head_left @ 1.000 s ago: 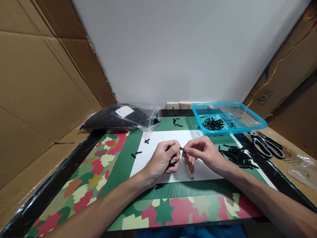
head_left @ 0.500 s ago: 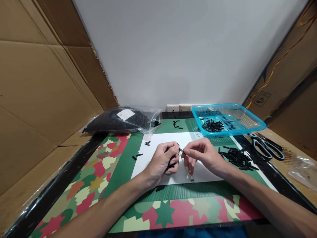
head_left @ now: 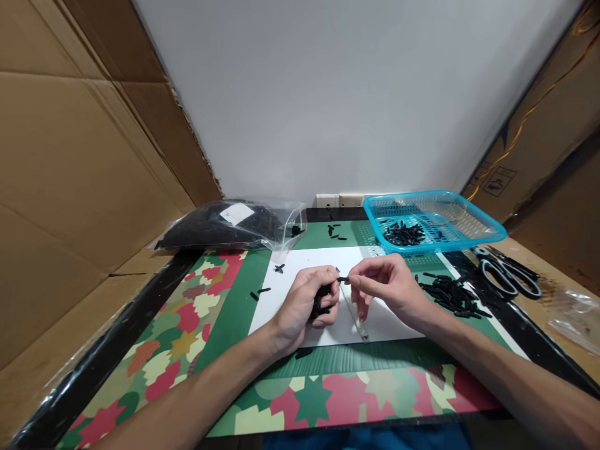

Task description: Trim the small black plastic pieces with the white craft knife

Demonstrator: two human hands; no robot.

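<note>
My left hand (head_left: 307, 303) is curled around a bunch of small black plastic pieces (head_left: 321, 299) over the white sheet (head_left: 300, 265). My right hand (head_left: 387, 287) pinches one small black piece (head_left: 344, 279) at its fingertips, right beside the left thumb. A thin clear strip (head_left: 355, 312) hangs from under the right fingers down to the sheet. Both hands meet at the middle of the sheet.
A blue basket (head_left: 487, 234) holding black pieces stands at the back right. A loose pile of black pieces (head_left: 450, 295) lies right of my right hand. Scissors (head_left: 509, 275) lie far right. A plastic bag of black parts (head_left: 225, 224) sits back left. Cardboard walls flank both sides.
The hands stay together over the sheet. My right fingers have shifted the small black piece slightly toward the left hand, and the left fingers have closed tighter on the bunch.
</note>
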